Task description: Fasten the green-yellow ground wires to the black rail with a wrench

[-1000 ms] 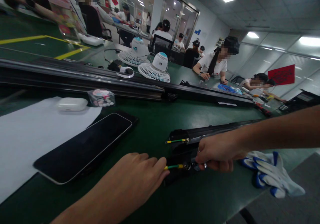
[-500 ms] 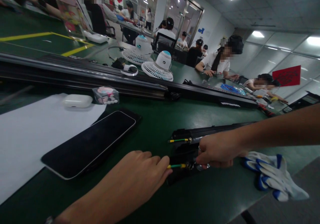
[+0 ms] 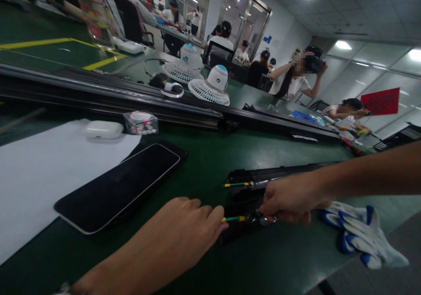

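Note:
My left hand (image 3: pixel 192 229) is closed, its thumb and fingers pinching the near end of a short green-and-yellow wire (image 3: pixel 236 219). The wire's other end meets a bolt fitting on a black part (image 3: pixel 230 235) lying on the table. There my right hand (image 3: pixel 292 198) is curled shut around a shiny metal tool (image 3: pixel 268 221), most of which the fingers hide; I cannot make out its kind. Just behind lies a long black strip (image 3: pixel 243 175) with a second green-and-yellow wire (image 3: pixel 237 184) attached by a ring terminal, untouched.
Blue-and-white work gloves (image 3: pixel 365 233) lie by the right table edge. A phone (image 3: pixel 118 189), white paper (image 3: pixel 49 167), an earbud case (image 3: pixel 104 129) and a small clear box (image 3: pixel 141 123) are at left. Long black rails (image 3: pixel 131 95) cross behind, with fans (image 3: pixel 210 86) and seated people beyond.
Both my hands keep nearly the same place and grip. Across the table, a person has raised both hands to their headgear.

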### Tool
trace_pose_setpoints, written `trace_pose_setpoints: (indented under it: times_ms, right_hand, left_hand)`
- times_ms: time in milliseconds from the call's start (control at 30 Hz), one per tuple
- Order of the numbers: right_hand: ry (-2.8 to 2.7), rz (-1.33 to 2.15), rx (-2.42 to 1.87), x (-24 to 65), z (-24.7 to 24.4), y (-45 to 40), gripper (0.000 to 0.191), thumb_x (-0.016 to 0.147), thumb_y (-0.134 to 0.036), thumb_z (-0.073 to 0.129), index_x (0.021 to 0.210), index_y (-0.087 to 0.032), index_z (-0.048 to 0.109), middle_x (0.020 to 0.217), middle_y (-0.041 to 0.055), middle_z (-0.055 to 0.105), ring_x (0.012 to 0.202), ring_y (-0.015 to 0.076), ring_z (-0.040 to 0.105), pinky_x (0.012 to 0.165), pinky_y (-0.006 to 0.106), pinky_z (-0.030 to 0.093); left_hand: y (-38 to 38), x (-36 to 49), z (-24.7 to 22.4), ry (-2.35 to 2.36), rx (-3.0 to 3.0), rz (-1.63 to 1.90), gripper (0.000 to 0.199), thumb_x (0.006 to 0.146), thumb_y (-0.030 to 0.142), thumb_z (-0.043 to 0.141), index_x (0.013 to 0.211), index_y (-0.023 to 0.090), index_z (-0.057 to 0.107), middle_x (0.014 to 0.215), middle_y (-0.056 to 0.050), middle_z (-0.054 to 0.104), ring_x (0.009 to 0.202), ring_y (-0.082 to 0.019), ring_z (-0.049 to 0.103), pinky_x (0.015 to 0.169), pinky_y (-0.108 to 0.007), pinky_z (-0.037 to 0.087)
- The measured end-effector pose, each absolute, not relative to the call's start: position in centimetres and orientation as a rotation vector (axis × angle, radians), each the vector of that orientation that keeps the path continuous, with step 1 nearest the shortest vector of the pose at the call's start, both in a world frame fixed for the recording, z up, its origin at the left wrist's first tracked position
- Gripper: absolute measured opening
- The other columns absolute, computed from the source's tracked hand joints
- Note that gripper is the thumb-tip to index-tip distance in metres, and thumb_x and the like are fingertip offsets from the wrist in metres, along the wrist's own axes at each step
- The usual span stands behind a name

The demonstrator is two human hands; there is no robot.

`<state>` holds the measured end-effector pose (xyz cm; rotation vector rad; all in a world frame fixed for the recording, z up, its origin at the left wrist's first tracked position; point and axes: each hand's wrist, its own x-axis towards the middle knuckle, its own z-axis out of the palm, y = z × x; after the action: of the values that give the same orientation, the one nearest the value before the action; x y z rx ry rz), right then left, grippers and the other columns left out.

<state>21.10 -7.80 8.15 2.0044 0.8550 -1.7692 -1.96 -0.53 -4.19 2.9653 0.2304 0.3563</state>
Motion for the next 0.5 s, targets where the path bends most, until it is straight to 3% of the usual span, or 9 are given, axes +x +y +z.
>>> trace_pose_setpoints:
  times_ms: [300, 500]
  right_hand:
    - [1.149, -1.328, 2.029, 19.8, 8.4, -7.5, 0.018, 0.095, -0.032, 0.055, 0.083, -0.021, 0.063, 0.062, -0.0057, 0.047, 0.047, 0.0095, 0.041, 0.043, 0.023, 0.027]
    - [1.315, -1.065, 1.978, 18.2, 9.3, -7.1, 0.014, 0.093, -0.028, 0.064, 0.086, -0.017, 0.066, 0.078, -0.0012, 0.060, 0.071, 0.0141, 0.057, 0.061, 0.027, 0.046]
  left_hand:
    - [-0.5, -2.0, -4.4, 0.219, 2.935, 0.414, 0.013, 0.104, 0.022, 0.052, 0.093, 0.023, 0.058, 0.074, 0.000, 0.062, 0.060, -0.023, 0.058, 0.056, -0.034, 0.029]
    - [-0.3, -1.7, -4.6, 0.216, 2.941, 0.443, 0.013, 0.103, 0.021, 0.053, 0.092, 0.023, 0.059, 0.074, 0.001, 0.061, 0.060, -0.023, 0.059, 0.055, -0.035, 0.032]
